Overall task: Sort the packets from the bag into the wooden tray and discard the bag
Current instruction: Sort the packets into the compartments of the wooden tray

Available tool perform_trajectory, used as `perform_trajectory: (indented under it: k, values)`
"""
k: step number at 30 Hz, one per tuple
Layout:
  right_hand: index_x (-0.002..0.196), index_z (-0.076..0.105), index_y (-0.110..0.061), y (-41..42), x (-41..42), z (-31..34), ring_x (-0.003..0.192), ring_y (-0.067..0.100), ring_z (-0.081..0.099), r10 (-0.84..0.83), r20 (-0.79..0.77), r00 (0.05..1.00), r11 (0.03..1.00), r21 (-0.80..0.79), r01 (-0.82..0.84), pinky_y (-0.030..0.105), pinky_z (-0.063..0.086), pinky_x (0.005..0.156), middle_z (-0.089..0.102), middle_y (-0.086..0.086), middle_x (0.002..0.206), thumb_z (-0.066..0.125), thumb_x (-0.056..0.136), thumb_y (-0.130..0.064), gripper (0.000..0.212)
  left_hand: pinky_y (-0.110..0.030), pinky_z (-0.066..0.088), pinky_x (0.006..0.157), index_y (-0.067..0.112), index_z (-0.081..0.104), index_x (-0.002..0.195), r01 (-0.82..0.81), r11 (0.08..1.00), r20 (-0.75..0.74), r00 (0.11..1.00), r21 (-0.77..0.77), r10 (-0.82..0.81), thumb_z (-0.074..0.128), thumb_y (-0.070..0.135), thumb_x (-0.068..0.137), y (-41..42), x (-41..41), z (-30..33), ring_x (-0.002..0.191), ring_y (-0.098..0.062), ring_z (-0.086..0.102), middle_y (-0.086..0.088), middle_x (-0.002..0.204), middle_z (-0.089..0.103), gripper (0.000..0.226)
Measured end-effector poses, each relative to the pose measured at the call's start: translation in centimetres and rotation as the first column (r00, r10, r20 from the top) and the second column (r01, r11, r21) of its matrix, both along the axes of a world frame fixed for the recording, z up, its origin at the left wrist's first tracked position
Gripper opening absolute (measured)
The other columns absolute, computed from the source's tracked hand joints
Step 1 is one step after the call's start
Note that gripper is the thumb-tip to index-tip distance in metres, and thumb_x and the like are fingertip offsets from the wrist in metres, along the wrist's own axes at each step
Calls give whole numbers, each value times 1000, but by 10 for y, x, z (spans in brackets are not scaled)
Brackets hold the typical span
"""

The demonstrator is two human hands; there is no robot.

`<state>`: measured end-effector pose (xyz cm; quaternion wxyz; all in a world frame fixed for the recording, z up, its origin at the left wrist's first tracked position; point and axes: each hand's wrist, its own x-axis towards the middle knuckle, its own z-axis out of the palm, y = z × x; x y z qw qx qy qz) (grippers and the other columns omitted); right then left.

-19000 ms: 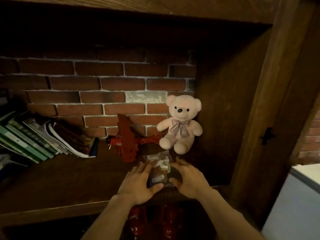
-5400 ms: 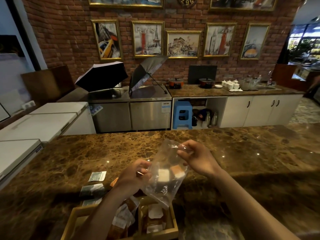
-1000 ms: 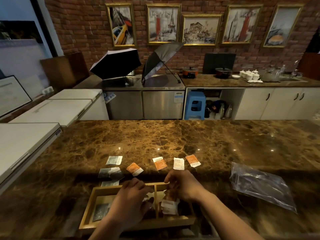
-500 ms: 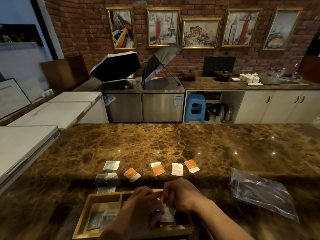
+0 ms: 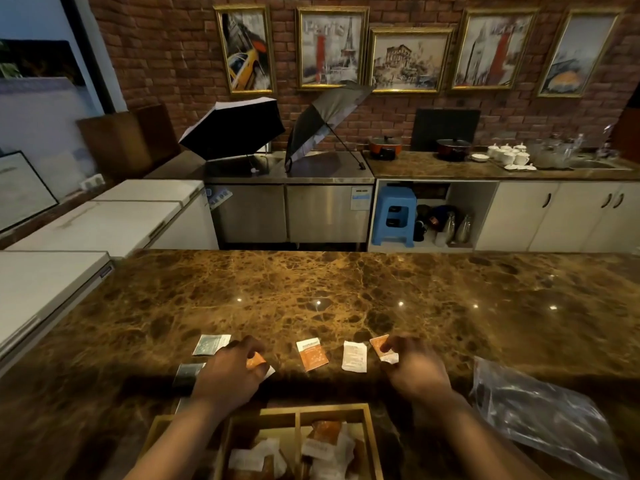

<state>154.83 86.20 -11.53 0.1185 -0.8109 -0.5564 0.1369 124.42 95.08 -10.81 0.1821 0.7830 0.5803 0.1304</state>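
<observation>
The left hand (image 5: 227,374) pinches an orange packet (image 5: 257,361); the right hand (image 5: 414,370) pinches another orange packet (image 5: 380,345). The wooden tray (image 5: 332,409) lies just behind both wrists, and the empty bag (image 5: 540,415) beside the right forearm.

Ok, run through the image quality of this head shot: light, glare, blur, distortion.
Head view: dim, warm light; small glare spots dot the marble counter. Wide-angle bending curves the counter edge and leans the wall paintings. The paintings look soft and smeared. A dark shadow band lies along the counter before the wooden tray. The plastic bag catches faint sheen.
</observation>
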Motion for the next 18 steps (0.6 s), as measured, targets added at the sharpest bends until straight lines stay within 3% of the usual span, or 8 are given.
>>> perform_trajectory:
  k: [3, 6, 11, 14, 16, 18]
  values:
    - [143, 48, -34, 14, -1, -14, 139, 20, 43, -20, 13, 1000, 999, -50, 21, 35, 37, 115, 45, -1, 151, 56, 97, -46, 48, -34, 46, 97, 33, 52, 128, 3, 997, -114, 993, -79, -12, 63, 47, 89, 16, 5, -12, 120, -21, 58, 0, 128, 63, 42]
    - [136, 58, -33, 32, -3, -24, 129, 22, 53, -70, 2, 998, 998, 3, 70, 35, 46, 104, 56, 3, 140, 55, 98, -38, 38, -36, 46, 102, 38, 47, 134, 18, 995, -197, 980, -101, -37, 65, 51, 85, 26, 13, -19, 124, -20, 55, 1, 135, 59, 54]
    - [130, 58, -24, 46, -10, -42, 118, 24, 56, -128, 91, 988, 991, 59, 123, 32, 51, 95, 63, 6, 128, 59, 99, -30, 32, -36, 47, 99, 38, 42, 139, 33, 998, -346, 937, -52, -49, 74, 45, 79, 36, 25, -27, 122, -22, 54, 1, 134, 55, 68]
    - [126, 58, -18, 51, -10, -43, 107, 29, 62, -201, -22, 979, 962, 185, 202, 37, 56, 88, 66, 13, 117, 69, 92, -19, 36, -34, 51, 90, 34, 46, 133, -15, 997, -208, 978, -79, -1, 83, 33, 71, 44, 28, -26, 113, -23, 58, 0, 126, 54, 71]
    - [134, 54, -11, 55, -8, -41, 109, 33, 65, -233, -127, 964, 946, 201, 255, 42, 56, 92, 67, 16, 118, 76, 85, -14, 53, -29, 52, 80, 33, 54, 118, -12, 995, -53, 999, -101, 7, 79, 24, 70, 48, 31, -22, 100, -21, 61, 2, 107, 56, 55]
    - [136, 53, -11, 58, -4, -36, 115, 32, 64, -262, -208, 943, 948, 130, 292, 40, 52, 97, 68, 14, 122, 76, 87, -18, 54, -29, 52, 72, 39, 56, 94, 19, 997, 62, 998, -81, -14, 71, 15, 72, 53, 33, -24, 85, -19, 62, 7, 88, 58, 36]
